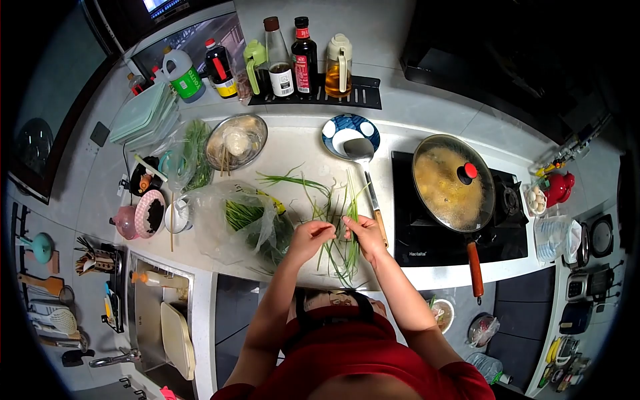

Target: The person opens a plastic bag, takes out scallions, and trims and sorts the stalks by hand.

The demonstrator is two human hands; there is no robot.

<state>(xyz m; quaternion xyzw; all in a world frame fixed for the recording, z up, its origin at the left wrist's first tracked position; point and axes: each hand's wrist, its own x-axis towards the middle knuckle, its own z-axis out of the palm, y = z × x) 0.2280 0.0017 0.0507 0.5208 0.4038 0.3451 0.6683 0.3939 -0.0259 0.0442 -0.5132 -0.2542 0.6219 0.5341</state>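
Note:
Long thin green stalks (351, 250) lie loose on the pale counter in front of me. My right hand (363, 235) is closed on some of these stalks, thumb and fingers pinched near their middle. Just to its left, my left hand (313, 238) has its fingers pressed together over the stalks; whatever is between them is too small to make out. Beside my left hand rests a clear plastic bag (243, 223) with more greens inside. More loose stalks (293, 179) are spread behind my hands.
A lidded pan (453, 183) sits on the black stove (427, 252) at the right, its handle (474, 267) jutting forward. A spatula (371, 190) rests on a blue plate (331, 137). Bottles (305, 57) line the rack behind. At the left are a metal bowl (255, 159) and the sink (148, 313).

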